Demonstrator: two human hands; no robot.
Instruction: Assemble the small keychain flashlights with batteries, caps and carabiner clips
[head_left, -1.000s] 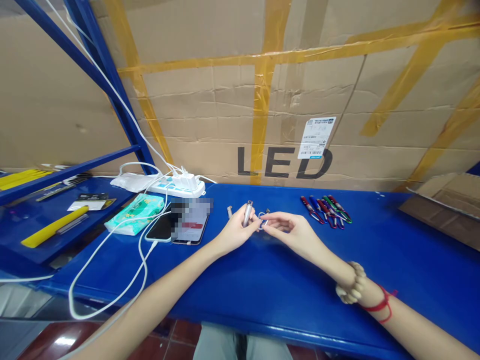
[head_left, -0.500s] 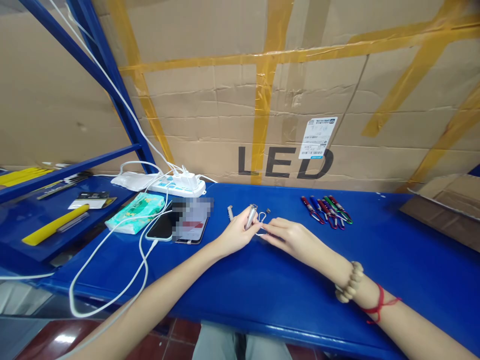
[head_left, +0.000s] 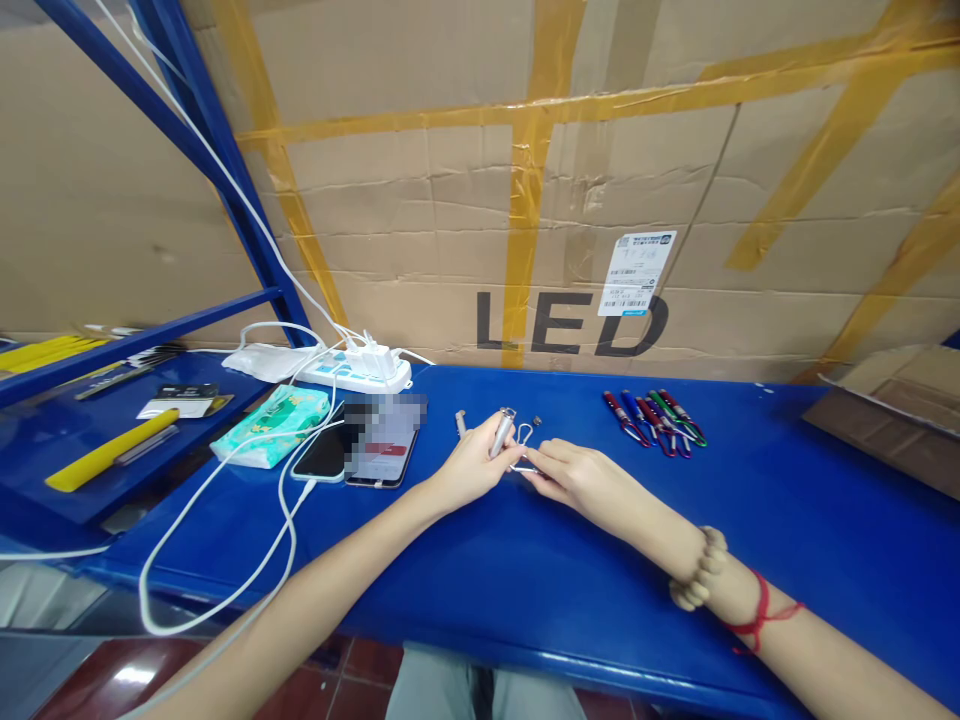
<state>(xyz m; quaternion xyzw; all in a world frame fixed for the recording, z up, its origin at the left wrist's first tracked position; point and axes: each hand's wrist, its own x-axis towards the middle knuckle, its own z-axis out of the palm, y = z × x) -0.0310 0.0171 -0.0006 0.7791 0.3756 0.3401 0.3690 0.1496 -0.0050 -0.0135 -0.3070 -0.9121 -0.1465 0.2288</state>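
Silvery metal tube [head_left: 502, 436] slants from the curled, gripping fingers of the left hand [head_left: 474, 465] above the blue table [head_left: 480, 580], lower end hidden; the right hand [head_left: 585, 478], fingers bunched, meets a thin clip [head_left: 526, 469], whether gripping I cannot tell.

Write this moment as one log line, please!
left hand: holds silver tube | right hand: fingers at thin metal piece | blue table: colorful tubes with clips right, phones left
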